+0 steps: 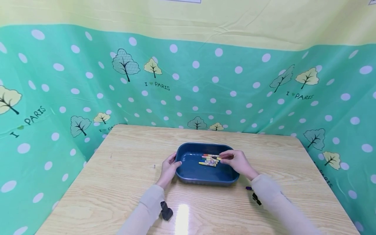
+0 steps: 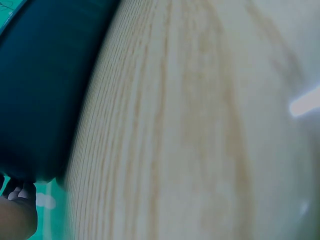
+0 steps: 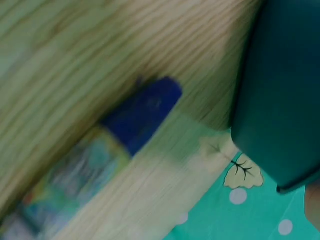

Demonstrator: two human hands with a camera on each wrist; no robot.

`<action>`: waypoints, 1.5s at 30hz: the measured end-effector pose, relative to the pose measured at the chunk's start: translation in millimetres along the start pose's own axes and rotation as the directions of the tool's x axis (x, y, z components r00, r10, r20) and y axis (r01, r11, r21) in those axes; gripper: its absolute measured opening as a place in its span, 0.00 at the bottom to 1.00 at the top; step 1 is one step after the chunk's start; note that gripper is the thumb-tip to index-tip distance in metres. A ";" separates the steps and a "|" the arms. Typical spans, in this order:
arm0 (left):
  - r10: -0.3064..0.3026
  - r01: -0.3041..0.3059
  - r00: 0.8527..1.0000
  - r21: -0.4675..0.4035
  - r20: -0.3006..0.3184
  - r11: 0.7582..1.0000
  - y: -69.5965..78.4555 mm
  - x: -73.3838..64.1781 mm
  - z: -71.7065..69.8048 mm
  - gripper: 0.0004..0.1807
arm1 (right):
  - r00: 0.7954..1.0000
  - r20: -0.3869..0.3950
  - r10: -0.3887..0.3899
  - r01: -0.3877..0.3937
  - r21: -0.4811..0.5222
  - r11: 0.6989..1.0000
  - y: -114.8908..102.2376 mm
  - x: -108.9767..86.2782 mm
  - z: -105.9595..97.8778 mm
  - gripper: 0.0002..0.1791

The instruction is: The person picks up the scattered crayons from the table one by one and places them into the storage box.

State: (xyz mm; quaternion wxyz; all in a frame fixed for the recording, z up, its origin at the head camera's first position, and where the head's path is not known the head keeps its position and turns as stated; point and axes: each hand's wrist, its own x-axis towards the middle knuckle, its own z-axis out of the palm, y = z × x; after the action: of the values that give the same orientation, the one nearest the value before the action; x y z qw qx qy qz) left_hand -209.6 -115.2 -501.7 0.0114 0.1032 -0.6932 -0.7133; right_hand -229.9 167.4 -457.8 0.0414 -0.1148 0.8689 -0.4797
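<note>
A dark blue tray (image 1: 205, 179) sits mid-table. My left hand (image 1: 168, 168) grips its left end, thumb over the rim and fingers outside; the left wrist view catches part of that hand (image 2: 19, 210) at the tray's end. Inside the tray, right of its middle, several crayons (image 1: 207, 164) with printed wrappers lie in a loose group. Over the tray's right side, my right hand (image 1: 239, 163) pinches a black-tipped crayon (image 1: 215, 158) close above the others; its far end is hidden by the fingers. Another crayon (image 3: 142, 115), with a blue-purple tip, lies on the table near the right forearm.
The wooden table (image 1: 129, 182) runs back to a green dotted curtain (image 1: 164, 111). A black wrist device (image 1: 166, 211) hangs by the left sleeve, another (image 1: 256, 199) by the right. The right wrist view shows the tray's outer wall (image 3: 285, 90) beside the loose crayon.
</note>
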 end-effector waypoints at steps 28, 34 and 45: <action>-0.027 0.027 1.000 -0.001 0.006 1.000 1.2 1.5 1.3 0.30 | 0.991 0.128 -0.033 0.047 -0.105 0.993 -3.5 24.0 47.2 0.10; -0.026 0.026 1.000 -0.008 0.002 1.000 0.9 1.3 1.8 0.29 | 0.990 0.138 -0.017 0.034 -0.119 0.992 -3.9 23.7 48.8 0.11; -0.027 0.027 1.000 -0.012 0.000 1.000 1.1 0.7 1.5 0.29 | 0.997 0.073 0.007 0.000 -0.095 0.995 -7.3 21.9 48.9 0.11</action>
State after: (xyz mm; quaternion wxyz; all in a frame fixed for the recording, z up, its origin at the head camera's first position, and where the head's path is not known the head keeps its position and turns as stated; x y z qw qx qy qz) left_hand -210.6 -113.9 -500.7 0.0026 0.1126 -0.6875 -0.7174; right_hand -241.1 118.1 -477.0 0.0684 -0.1326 0.8889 -0.4332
